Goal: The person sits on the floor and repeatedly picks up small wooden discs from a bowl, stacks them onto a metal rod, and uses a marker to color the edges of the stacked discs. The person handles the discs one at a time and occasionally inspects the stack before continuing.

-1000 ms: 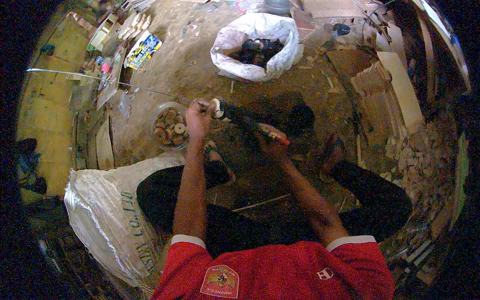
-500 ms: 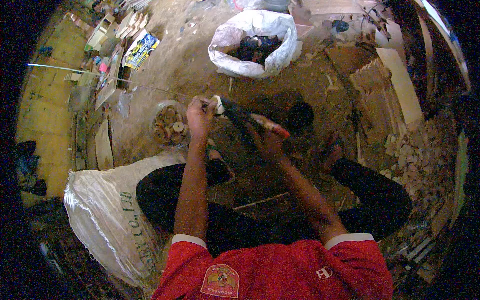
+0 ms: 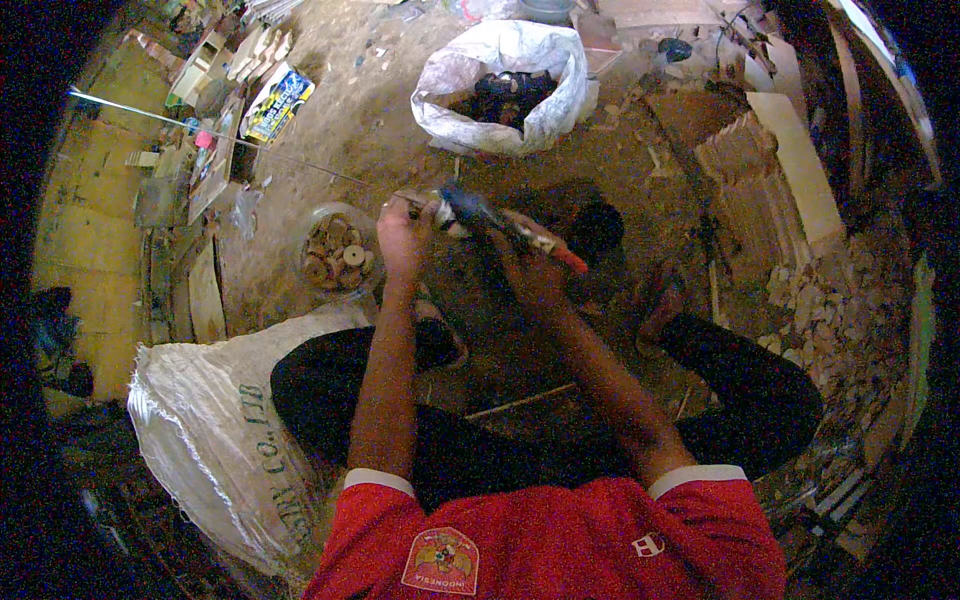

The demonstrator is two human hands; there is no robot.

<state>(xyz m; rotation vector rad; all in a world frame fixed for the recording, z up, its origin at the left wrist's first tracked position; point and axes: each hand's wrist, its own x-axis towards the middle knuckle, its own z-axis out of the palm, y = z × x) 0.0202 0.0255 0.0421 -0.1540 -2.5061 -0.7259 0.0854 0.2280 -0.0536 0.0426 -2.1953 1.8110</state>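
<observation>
My left hand (image 3: 404,240) is closed round a small pale piece (image 3: 452,222) beside its fingertips. A long thin rod or wire (image 3: 230,137) runs from that hand toward the far left. My right hand (image 3: 535,270) grips a long dark tool (image 3: 490,216) with a bluish far end and a red near end; motion blur hides its exact kind. The bluish end lies against or just over the pale piece; I cannot tell which. Just left of my left hand, a clear round container (image 3: 312,222) holds several round wooden discs (image 3: 353,256), some with centre holes.
A white sack (image 3: 440,110) with dark objects inside stands open ahead. Another sack (image 3: 190,420) lies by my left leg. Wooden boards (image 3: 800,165) and a heap of pale chips (image 3: 815,300) are at the right. A yellow and blue packet (image 3: 280,103) lies far left.
The tool's far end has shifted slightly up and left, and its red end slightly right and down. My left hand has moved a little right, with the thin rod still extending leftward.
</observation>
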